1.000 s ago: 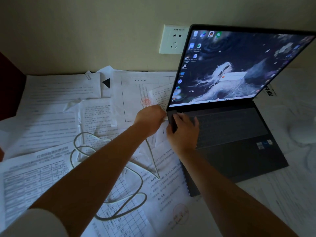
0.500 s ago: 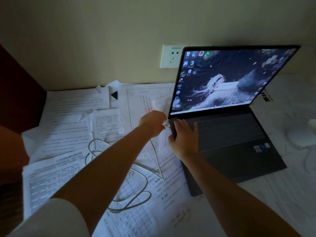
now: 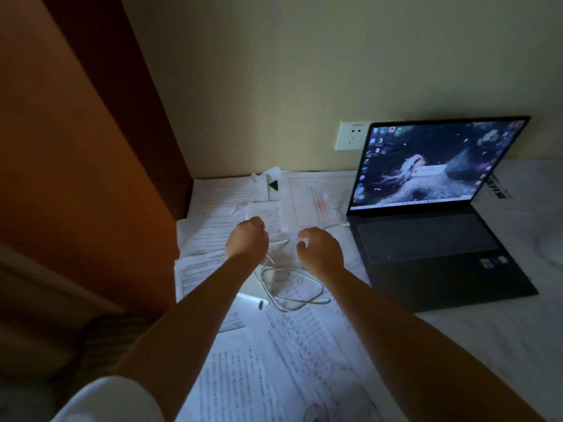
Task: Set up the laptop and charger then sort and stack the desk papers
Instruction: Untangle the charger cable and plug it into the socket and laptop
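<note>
The open laptop (image 3: pixel 426 248) stands on the desk at the right with its screen lit. A white charger cable (image 3: pixel 292 296) lies coiled on the papers (image 3: pixel 274 360), and one end reaches the laptop's left edge. The white charger brick (image 3: pixel 253 286) lies by the coil, under my left forearm. My left hand (image 3: pixel 246 239) hovers over the papers with its fingers curled, and the cable runs into them. Just right of it, a short way left of the laptop, my right hand (image 3: pixel 320 249) hangs with loosely curled fingers and holds nothing.
A white wall socket (image 3: pixel 350 137) sits behind the laptop's left corner. Loose printed sheets cover the desk's left half, with a black binder clip (image 3: pixel 273 185) near the wall. A brown wooden panel (image 3: pixel 76 178) borders the desk at the left. A pale round object (image 3: pixel 552 248) is at the right edge.
Both hands have pulled back from the laptop's left edge to above the papers. The cable end stays at the laptop. The view has swung left and back.
</note>
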### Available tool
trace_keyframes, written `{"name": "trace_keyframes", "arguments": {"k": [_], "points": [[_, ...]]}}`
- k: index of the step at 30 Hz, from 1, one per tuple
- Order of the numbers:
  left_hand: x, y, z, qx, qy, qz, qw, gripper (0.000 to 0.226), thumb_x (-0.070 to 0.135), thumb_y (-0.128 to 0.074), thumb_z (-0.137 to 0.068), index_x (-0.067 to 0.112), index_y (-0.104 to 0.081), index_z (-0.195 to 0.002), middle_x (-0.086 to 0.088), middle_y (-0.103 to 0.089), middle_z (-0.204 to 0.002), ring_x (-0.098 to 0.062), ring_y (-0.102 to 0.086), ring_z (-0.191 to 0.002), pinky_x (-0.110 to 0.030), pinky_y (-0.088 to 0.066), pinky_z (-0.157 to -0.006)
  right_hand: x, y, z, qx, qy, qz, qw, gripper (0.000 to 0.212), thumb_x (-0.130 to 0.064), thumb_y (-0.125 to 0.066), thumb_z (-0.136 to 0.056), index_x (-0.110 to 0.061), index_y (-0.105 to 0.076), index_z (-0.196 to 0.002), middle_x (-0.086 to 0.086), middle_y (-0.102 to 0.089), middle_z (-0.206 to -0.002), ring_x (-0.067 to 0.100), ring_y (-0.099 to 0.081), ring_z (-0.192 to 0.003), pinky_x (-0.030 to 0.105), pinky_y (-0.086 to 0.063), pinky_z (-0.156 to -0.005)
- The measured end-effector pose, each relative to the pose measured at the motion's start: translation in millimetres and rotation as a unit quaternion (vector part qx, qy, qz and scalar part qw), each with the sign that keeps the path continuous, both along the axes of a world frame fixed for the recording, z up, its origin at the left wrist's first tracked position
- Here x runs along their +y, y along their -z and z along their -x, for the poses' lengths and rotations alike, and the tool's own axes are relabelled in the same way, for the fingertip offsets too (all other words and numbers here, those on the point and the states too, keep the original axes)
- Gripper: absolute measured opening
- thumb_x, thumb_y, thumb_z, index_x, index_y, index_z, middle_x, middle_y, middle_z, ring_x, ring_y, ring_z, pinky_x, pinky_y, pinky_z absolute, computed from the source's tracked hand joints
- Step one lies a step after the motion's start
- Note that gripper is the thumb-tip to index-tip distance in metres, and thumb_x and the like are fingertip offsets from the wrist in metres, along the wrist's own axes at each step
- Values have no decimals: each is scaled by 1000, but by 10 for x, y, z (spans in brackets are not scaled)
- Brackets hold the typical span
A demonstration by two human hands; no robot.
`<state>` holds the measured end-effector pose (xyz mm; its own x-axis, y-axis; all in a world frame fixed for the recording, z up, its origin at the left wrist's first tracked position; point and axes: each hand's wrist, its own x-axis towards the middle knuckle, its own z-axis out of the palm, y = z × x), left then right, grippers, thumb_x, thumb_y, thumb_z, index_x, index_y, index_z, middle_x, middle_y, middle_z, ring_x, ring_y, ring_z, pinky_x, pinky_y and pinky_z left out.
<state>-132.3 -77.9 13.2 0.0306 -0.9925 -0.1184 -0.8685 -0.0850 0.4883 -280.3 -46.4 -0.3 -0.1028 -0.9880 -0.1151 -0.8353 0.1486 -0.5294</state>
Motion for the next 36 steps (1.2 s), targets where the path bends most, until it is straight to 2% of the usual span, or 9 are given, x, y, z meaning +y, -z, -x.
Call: {"name": "trace_keyframes", "arguments": {"k": [5,8,11,16,22,25,30,33,36], "points": [[273,266,-318,-28,-35,-102,994,27,15,-51,-86,9,-64,-108,-12,-65,-113,-29,-60,-105,-36,-52,-85,225,61,-281,-3,-37,-35,999,30,-16,-45,-92,-11,-64,-115,4,-63,-119,22,-57,-110,31,-45,-93],[394,406,-349,-8,6,-174,985,49,33,-67,-79,16,-56,-124,-9,-58,-124,-29,-55,-114,-40,-51,-92,335,84,-336,-6,-35,-41,999,26,-13,-45,-91,-10,-66,-107,6,-66,-106,23,-60,-100,29,-45,-82],[452,483,-324,13,34,-185,982,66,42,-75,-72,19,-50,-128,-10,-58,-123,-29,-56,-112,-41,-50,-91,411,120,-363,-13,-28,-42,999,24,-13,-46,-88,-11,-67,-99,5,-67,-96,21,-61,-90,31,-48,-79],[428,572,-211,-25,70,-216,974,75,53,-64,-74,32,-39,-141,-13,-48,-132,-37,-45,-124,-46,-44,-100,486,115,-396,-41,-23,-45,998,21,-13,-45,-89,-12,-66,-87,1,-65,-83,15,-58,-79,25,-42,-68],[350,593,-92,-51,113,-233,965,63,37,-53,-80,29,-37,-141,-15,-47,-134,-36,-35,-131,-52,-26,-109,537,97,-368,-56,-4,-39,998,21,-14,-45,-91,-12,-65,-86,-4,-60,-78,8,-54,-70,22,-38,-61],[361,510,-57,-55,132,-236,961,58,17,-39,-89,18,-30,-147,-16,-41,-143,-33,-32,-134,-47,-23,-111,561,52,-303,-84,-1,-38,996,25,-12,-44,-91,-13,-69,-95,-3,-66,-94,9,-58,-83,20,-42,-67],[418,489,-60,-72,131,-170,974,41,6,-33,-93,6,-52,-129,-17,-57,-129,-30,-54,-116,-36,-45,-97,630,-20,-186,-83,-10,-38,996,32,-12,-40,-94,-16,-61,-119,3,-67,-109,16,-62,-98,25,-46,-78],[395,424,-69,-70,148,-214,963,54,6,-42,-90,15,-42,-143,-15,-48,-139,-28,-51,-122,-32,-46,-98,652,-43,-127,-113,-9,-20,993,45,-21,-36,-101,-22,-31,-146,1,-65,-96,10,-59,-74,20,-44,-61],[436,389,-42,-90,170,-261,946,84,17,-70,-76,23,-28,-148,-14,-47,-137,-28,-52,-119,-34,-49,-96,653,33,-69,-88,29,-6,996,54,-24,-35,-102,-23,-12,-151,-9,-50,-68,3,-47,-53,16,-35,-45]]}}
